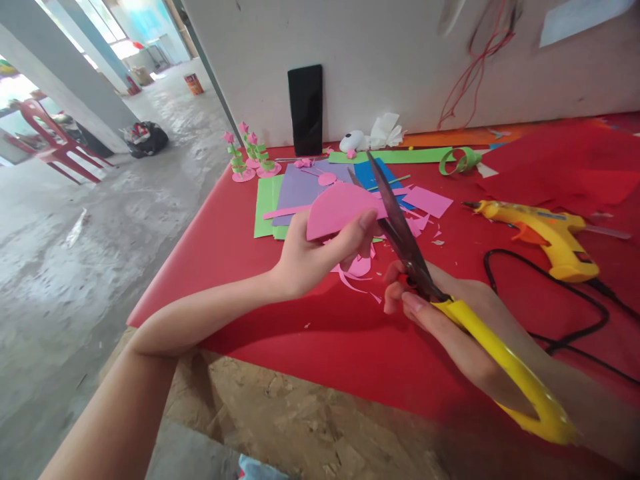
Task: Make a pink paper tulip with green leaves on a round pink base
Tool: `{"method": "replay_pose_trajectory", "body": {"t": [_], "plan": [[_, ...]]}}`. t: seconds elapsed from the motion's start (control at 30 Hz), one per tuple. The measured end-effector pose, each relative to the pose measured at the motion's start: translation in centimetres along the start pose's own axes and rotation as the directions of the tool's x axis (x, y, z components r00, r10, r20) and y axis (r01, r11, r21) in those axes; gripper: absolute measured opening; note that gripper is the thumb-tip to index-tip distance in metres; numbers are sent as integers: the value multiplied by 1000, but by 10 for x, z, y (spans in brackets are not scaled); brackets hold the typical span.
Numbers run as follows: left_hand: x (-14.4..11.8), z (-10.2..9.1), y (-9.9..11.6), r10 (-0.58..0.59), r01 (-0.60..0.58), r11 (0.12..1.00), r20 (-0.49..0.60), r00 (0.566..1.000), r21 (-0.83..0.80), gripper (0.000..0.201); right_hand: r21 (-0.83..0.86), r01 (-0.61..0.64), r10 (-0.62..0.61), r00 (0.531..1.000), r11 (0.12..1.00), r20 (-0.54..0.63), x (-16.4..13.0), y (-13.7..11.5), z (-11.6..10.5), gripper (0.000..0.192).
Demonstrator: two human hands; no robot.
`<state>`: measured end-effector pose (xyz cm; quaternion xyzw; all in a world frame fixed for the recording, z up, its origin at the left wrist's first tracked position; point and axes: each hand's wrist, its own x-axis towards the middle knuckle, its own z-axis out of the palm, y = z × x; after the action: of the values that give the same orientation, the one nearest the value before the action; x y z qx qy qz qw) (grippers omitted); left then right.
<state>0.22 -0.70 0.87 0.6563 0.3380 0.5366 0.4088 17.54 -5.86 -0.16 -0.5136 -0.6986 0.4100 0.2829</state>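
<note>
Between the thumb and fingers of my left hand [320, 253] is a piece of pink craft foam or paper [343, 208] with a rounded edge. My right hand [450, 313] grips a pair of scissors [407, 250] with yellow handles [510, 367]. The dark blades are parted and point away from me, next to the right end of the pink piece. Beneath my hands, pink scraps [357, 267] and thin curled offcuts lie on the red table cover [300, 337]. Purple [305, 187], green [265, 207] and blue [370, 175] sheets are spread just beyond.
A yellow glue gun [550, 233] with a black cord [600, 327] lies at the right. Small pink and green paper flowers [240, 163] stand at the back left. A black phone [306, 110] leans on the wall, near a green strip [395, 157] and a green roll [460, 161].
</note>
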Motion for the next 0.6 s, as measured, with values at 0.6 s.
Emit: {"method": "replay_pose_trajectory", "body": {"t": [0.6], "plan": [[0, -3, -3, -27, 29, 999, 51, 998, -26, 44, 32, 1, -4, 997, 999, 78, 2, 12, 0, 32]]}}
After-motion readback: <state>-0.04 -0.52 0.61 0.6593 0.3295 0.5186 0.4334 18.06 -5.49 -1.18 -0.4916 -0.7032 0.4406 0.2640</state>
